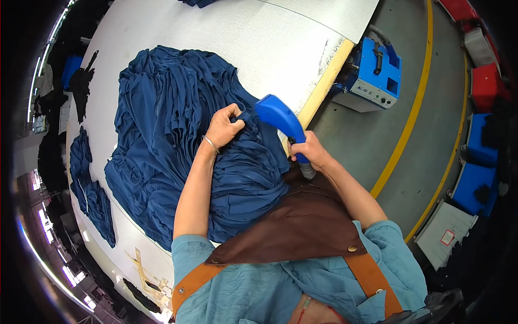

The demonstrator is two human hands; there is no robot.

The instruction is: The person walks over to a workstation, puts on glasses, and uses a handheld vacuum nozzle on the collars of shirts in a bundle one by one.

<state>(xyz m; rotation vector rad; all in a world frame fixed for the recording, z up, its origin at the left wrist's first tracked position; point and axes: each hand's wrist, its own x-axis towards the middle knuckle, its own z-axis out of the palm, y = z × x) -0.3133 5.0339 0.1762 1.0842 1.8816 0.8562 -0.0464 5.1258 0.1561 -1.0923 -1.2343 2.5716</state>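
Note:
A large heap of navy blue fabric [162,102], gathered in many folds, lies on the white table. My left hand [222,127], with a bangle at the wrist, is closed on a bit of this fabric near the heap's right side. In my right hand [314,151] is a blue hand-held nozzle [283,119] with a corrugated grey hose end [307,171] below the grip. Its wide head points at the fabric, just right of my left fingers. Whether the head touches the cloth, I cannot tell.
The white table [270,48] has a worn yellowish edge [326,75] on the right. Beyond it a blue and grey machine [372,75] with a hose stands on the floor. A smaller navy cloth piece [89,186] lies left. Blue bins [475,186] line the far right.

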